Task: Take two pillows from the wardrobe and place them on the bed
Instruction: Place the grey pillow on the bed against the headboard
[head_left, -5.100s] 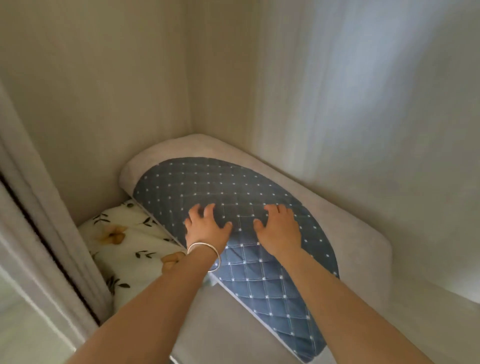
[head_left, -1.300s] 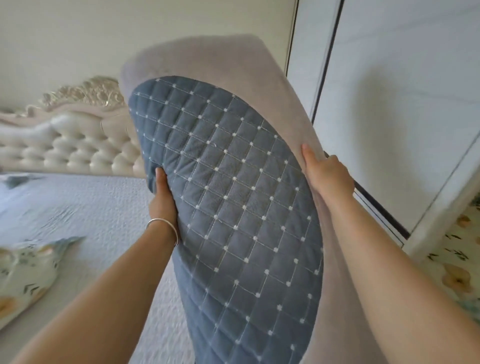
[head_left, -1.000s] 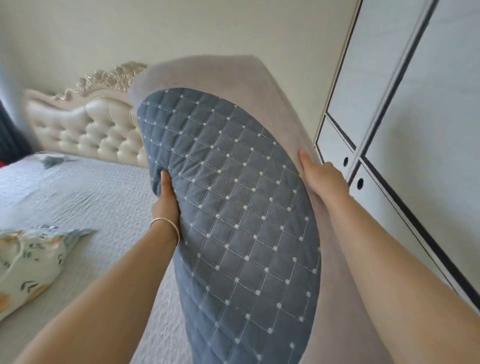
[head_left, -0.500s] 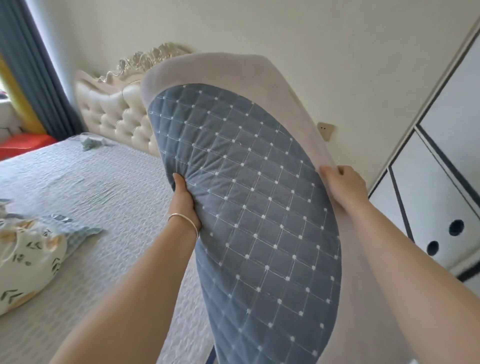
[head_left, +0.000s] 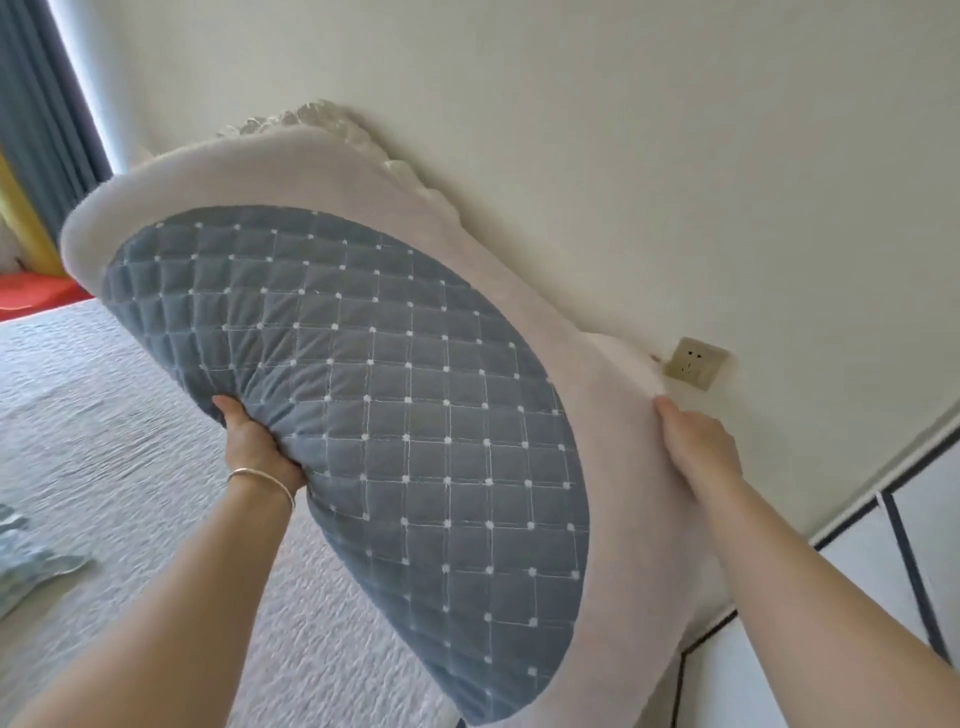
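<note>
I hold a large pillow (head_left: 395, 415) in the air, grey-beige with a blue quilted panel, tilted over the bed (head_left: 104, 457). My left hand (head_left: 257, 441), with a silver bangle at the wrist, grips the pillow's lower left edge. My right hand (head_left: 698, 447) grips its right edge. The bed has a grey textured cover. A corner of a floral pillow (head_left: 26, 566) lies on it at the far left. The pillow hides most of the carved headboard (head_left: 311, 117).
White wardrobe fronts with dark trim (head_left: 852, 597) stand at the lower right. A wall socket (head_left: 693, 362) sits on the cream wall. Blue curtains (head_left: 41, 119) and a red object (head_left: 36, 293) are at the far left.
I have carried the pillow from the wardrobe shelf round to the bed. In the last second it tilted leftward and rose toward the headboard, and the view swung left.
</note>
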